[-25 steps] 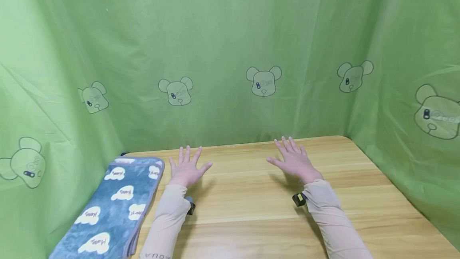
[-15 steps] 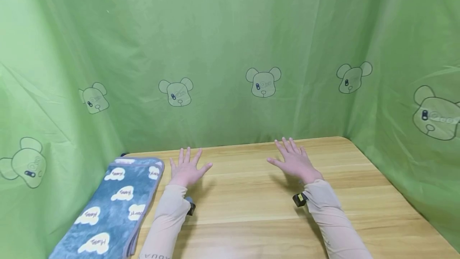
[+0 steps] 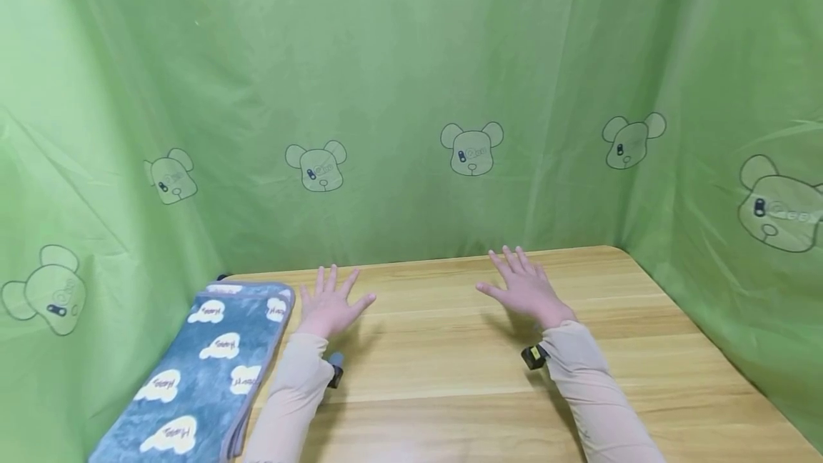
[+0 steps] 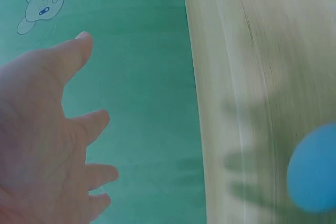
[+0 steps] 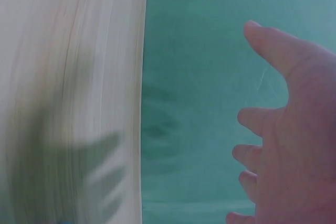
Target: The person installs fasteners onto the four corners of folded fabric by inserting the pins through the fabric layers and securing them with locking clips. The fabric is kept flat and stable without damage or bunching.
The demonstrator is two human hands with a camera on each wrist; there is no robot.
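My left hand (image 3: 329,308) hovers over the wooden table (image 3: 437,349) with its fingers spread, holding nothing. Just left of it lies a folded blue blanket (image 3: 208,356) with white cloud-like patches and a grey edge; hand and blanket are apart. Farther right, my right hand (image 3: 529,293) is held above the table too, fingers spread and thumb pointing inward. In the left wrist view the left palm (image 4: 42,140) shows with a shadow on the wood beyond it. The right wrist view shows the right palm (image 5: 299,145) likewise bare.
A green curtain (image 3: 398,91) printed with bear heads encloses the table at the back and both sides. Each wrist carries a small black device (image 3: 534,356). A blue rounded object (image 4: 315,169) edges into the left wrist view.
My left hand has shifted very slightly left. The right hand is almost still, and the head view has tilted up a little.
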